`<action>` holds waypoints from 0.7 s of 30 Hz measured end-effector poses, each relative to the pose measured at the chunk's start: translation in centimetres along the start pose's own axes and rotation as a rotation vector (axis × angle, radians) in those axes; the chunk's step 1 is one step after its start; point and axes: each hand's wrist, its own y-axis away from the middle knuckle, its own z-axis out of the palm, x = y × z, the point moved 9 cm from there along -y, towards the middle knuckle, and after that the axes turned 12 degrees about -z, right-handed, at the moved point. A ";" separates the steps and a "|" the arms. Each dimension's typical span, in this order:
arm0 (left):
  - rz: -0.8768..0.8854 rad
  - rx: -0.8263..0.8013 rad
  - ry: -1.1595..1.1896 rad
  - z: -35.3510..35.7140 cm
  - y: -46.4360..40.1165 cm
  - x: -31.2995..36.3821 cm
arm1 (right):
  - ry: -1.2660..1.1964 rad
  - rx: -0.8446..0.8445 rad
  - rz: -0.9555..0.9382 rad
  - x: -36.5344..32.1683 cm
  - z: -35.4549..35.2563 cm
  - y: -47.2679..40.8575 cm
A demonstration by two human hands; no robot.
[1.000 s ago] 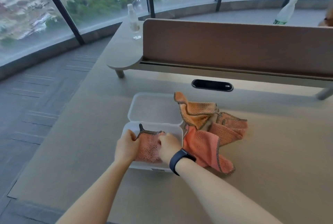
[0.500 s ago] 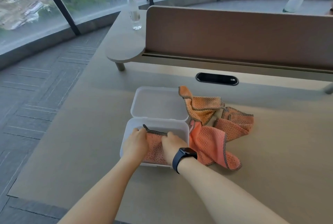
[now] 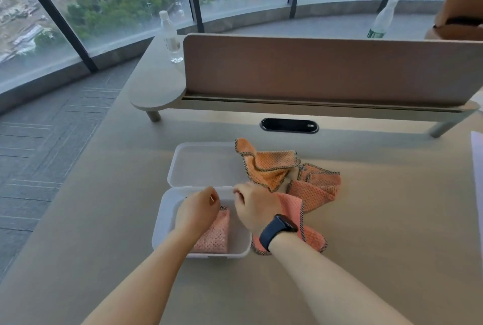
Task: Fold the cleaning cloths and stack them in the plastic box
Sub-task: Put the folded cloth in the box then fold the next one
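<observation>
A white plastic box (image 3: 160,225) lies open on the desk, its lid (image 3: 203,165) flat behind it. One folded pink cloth (image 3: 215,237) rests inside the box, toward the left. My left hand (image 3: 198,207) is palm down over the far end of that cloth, fingers bent. My right hand (image 3: 254,207), with a dark watch on the wrist, hovers over the box's right rim with its fingers curled and nothing in them. A loose heap of orange and pink cloths (image 3: 313,188) lies right of the box, one of them passing under my right wrist.
A raised shelf with a brown divider panel (image 3: 326,68) crosses the desk behind the box. A water bottle (image 3: 171,37) stands on the shelf's left end and another bottle (image 3: 381,20) behind the panel. A black cable port (image 3: 288,125) sits in the desk. The desk's left edge drops to floor.
Both hands have lifted off the folded cloth and moved toward the far side of the box. The cloth stays in the box. The camera has tilted up.
</observation>
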 end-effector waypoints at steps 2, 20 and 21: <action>0.104 0.002 0.132 -0.8 0.6 3.7 | -0.055 0.124 0.151 4.0 -3.0 1.4; 0.655 -0.404 -0.082 10.7 6.0 20.3 | -0.279 -0.128 0.379 14.6 -3.1 10.4; 0.693 -0.402 -0.106 10.7 6.2 20.8 | -0.329 -0.129 0.330 14.2 -3.7 10.5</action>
